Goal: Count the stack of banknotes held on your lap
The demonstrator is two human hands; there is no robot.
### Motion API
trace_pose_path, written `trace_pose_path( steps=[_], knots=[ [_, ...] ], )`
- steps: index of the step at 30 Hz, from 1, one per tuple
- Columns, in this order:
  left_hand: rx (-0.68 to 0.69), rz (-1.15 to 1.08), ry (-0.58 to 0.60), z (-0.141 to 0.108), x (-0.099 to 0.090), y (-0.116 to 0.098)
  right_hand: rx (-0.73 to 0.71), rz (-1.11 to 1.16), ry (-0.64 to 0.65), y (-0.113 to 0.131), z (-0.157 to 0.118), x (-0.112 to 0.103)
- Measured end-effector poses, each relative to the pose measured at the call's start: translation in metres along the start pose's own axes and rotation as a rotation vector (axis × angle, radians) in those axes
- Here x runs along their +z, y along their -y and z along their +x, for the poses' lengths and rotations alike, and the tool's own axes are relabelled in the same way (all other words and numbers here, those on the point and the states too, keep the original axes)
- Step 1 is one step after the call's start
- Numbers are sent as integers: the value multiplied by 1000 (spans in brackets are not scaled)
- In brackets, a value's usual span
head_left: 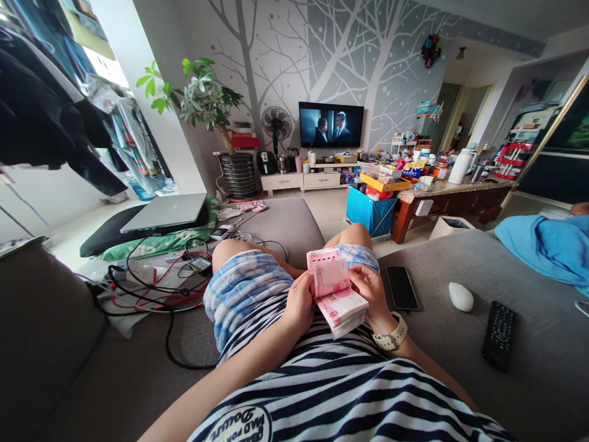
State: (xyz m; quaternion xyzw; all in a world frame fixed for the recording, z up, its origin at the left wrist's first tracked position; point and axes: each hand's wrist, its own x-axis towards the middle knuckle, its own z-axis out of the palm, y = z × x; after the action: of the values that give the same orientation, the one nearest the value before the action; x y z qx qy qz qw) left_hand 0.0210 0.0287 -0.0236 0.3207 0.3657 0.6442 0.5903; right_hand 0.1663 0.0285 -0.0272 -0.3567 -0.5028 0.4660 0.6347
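A thick stack of pink banknotes (341, 307) is held over my lap, bent so that its upper part stands up and its lower part fans toward me. My left hand (301, 299) is closed on the left edge of the stack near the fold. On the other side my right hand (369, 290) grips the notes, with its thumb and fingers at the upper right edge. A pale watch (390, 332) is on the right wrist. Some of the fingers are hidden behind the notes.
On the grey sofa to my right lie a black phone (402, 287), a white mouse (461, 297) and a remote control (499, 335). Tangled cables (170, 288) and a laptop (165, 212) are on the left. Ahead stand a cluttered table (460, 190) and a television (331, 124).
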Motion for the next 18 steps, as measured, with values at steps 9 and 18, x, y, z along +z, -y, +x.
trace_pose_path(
  steps=[9, 18],
  knots=[
    [-49, -69, 32, -4, 3, -4, -17, -1, 20, 4, 1, 1],
    [-89, -77, 92, -6, 2, -5, 31, 61, 36, 7, 1, 3]
  ],
)
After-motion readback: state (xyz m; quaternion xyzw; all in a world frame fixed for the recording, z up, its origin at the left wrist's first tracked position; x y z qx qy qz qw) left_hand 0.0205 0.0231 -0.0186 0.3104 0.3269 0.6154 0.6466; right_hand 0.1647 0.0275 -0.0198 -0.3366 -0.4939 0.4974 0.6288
